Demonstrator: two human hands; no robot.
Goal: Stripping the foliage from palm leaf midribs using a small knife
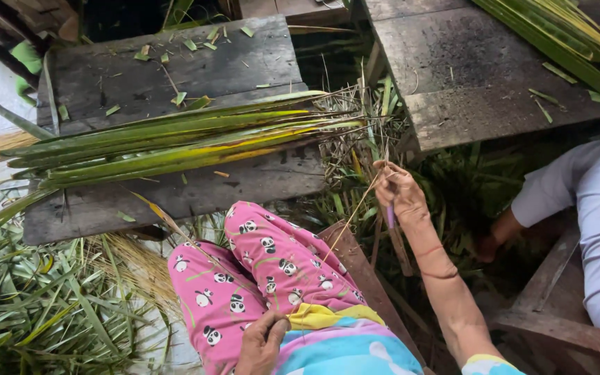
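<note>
Leaf bundle [175, 139] lies on plank table [168, 69], left of right hand [397, 191]

The trousers [272, 267] are bright pink, printed with black-and-white pandas. The leaves [175, 139] on the table [175, 69] are green, streaked with yellow; the table itself is weathered grey. The shirt hem [342, 347] shows yellow, pink and turquoise bands. The co-worker's sleeve [592, 201] is pale lavender.
</note>
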